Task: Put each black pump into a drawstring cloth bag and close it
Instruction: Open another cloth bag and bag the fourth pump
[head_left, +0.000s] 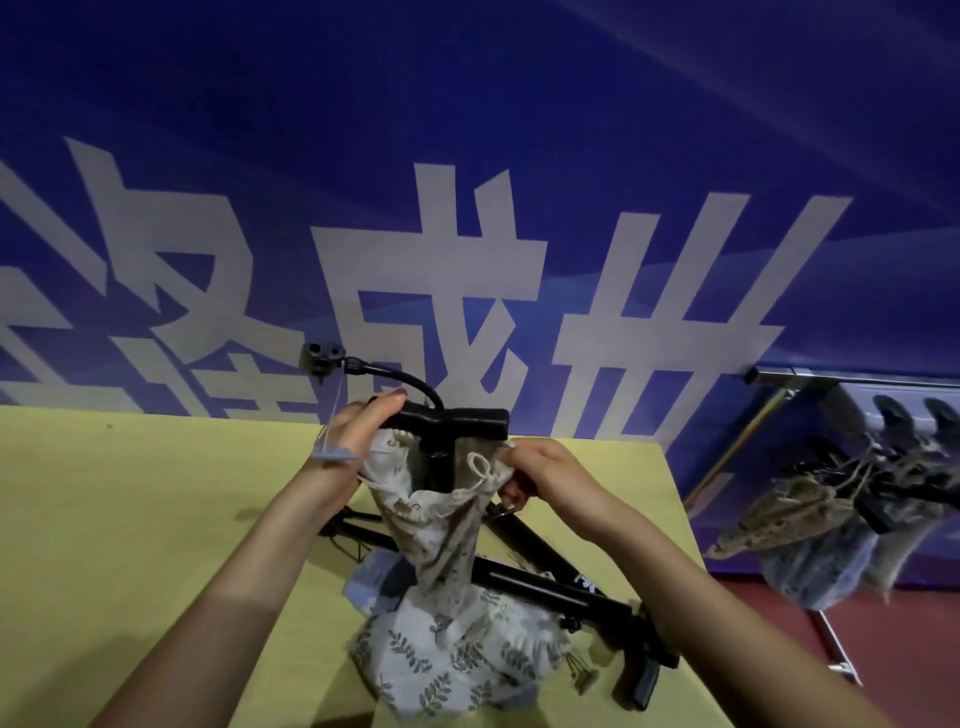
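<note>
Nearest the camera, a heap of leaf-printed drawstring cloth bags (457, 660) sits on the yellow tabletop (156, 493) beside spare black pumps (561, 587). Above it, a black T-handled pump (447, 421) stands upright between the hands, its shaft inside a pale printed cloth bag (441, 519). The left hand (358, 431) grips the handle; the right hand (540, 470) pinches the bag's gathered mouth, seemingly ready to cinch it.

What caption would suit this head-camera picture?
Both hands pull a leaf-print drawstring bag up around a black pump over a yellow table.
</note>
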